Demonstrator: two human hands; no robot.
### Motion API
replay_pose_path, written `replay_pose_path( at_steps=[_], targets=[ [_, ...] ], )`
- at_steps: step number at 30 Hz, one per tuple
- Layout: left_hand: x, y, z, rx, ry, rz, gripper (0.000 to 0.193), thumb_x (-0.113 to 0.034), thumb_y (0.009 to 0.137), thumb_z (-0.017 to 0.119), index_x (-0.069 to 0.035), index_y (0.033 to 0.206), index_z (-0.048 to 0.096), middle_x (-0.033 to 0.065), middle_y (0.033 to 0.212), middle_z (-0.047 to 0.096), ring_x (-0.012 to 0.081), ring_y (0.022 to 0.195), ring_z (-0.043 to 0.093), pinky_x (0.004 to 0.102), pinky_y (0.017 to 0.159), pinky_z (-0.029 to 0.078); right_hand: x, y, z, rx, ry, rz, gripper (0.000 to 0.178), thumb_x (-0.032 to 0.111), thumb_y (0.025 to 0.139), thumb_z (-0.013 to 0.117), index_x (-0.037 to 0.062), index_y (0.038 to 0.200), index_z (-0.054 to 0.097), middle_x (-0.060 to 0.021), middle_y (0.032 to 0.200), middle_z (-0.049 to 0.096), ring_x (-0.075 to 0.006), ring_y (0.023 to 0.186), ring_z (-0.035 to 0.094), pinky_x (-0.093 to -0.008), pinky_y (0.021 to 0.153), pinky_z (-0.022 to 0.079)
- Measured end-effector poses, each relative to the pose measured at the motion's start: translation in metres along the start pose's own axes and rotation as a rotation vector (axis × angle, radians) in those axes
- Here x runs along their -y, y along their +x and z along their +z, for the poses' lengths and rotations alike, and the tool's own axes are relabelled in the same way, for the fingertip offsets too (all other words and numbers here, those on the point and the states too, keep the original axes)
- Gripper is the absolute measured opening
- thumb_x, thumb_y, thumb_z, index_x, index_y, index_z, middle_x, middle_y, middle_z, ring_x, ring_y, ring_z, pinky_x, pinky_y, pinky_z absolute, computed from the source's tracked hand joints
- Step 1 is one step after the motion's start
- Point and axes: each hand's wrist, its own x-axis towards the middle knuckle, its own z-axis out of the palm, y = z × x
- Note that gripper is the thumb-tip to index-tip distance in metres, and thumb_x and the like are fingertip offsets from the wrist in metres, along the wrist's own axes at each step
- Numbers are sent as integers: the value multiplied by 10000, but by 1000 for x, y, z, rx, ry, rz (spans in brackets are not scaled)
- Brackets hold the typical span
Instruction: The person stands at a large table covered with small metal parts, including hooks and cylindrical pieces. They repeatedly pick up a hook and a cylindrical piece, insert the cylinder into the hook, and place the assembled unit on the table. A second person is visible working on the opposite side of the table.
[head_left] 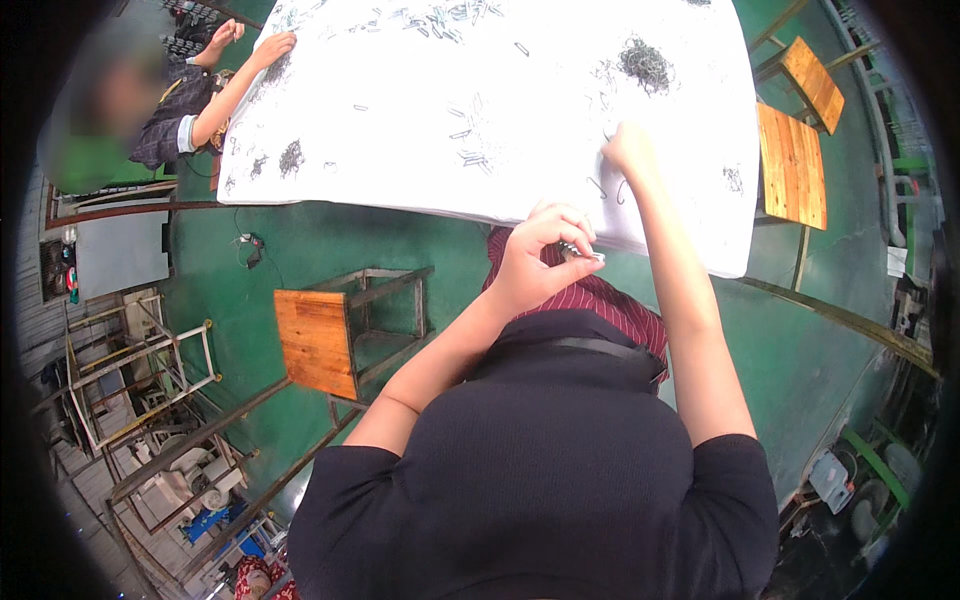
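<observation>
My left hand (545, 255) is closed in front of my waist, just off the table's near edge. Between its thumb and fingers sit small shiny metal pieces (580, 251); their exact kind is too small to tell. My right hand (630, 150) reaches over the white tabletop (400, 150), fingers drawn together at the surface, and what they hold, if anything, is hidden. Closest to it lie a loose dark hook-shaped piece (621, 192) and a thin dark loop (598, 188). Beyond it is a tangled heap of small black pieces (645, 65).
Elongated dark loops (472, 130) are scattered mid-table, more at the far side (445, 18). A smaller dark heap (291, 158) lies left. Another person's hand (273, 48) works at the far left. Wooden stools (315, 343) (793, 165) stand beside the table.
</observation>
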Motion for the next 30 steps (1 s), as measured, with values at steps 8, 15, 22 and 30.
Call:
replay_pose_path(
  at_steps=[8,15,22,30],
  targets=[
    [0,-11,-4,5,72,-43,172,39,605,684,-54,671,555,48,762,569,177,801,509,294,753,378,7,1,-9,295,116,-30,201,167,683,577,-19,759,586,-162,680,593,-209,613,592,-313,561,473],
    [12,-9,-2,-148,33,-93,144,-12,618,696,-65,671,574,27,733,576,154,789,516,290,756,367,31,-76,-84,481,1257,-28,84,124,774,450,75,711,424,54,505,347,-28,397,262,-191,376,204],
    [19,1,-8,-30,-164,-66,174,57,637,671,-44,703,545,34,753,532,146,791,500,365,916,328,20,-126,-117,763,1581,-198,62,81,724,467,52,686,427,32,512,375,-40,396,327,-183,379,252],
    [26,0,-5,42,-229,-112,176,-5,618,719,-47,697,568,38,771,569,174,851,514,305,803,386,26,-139,-110,691,1543,-251,59,3,752,472,39,706,463,24,553,434,-41,459,407,-183,397,298]
  ],
)
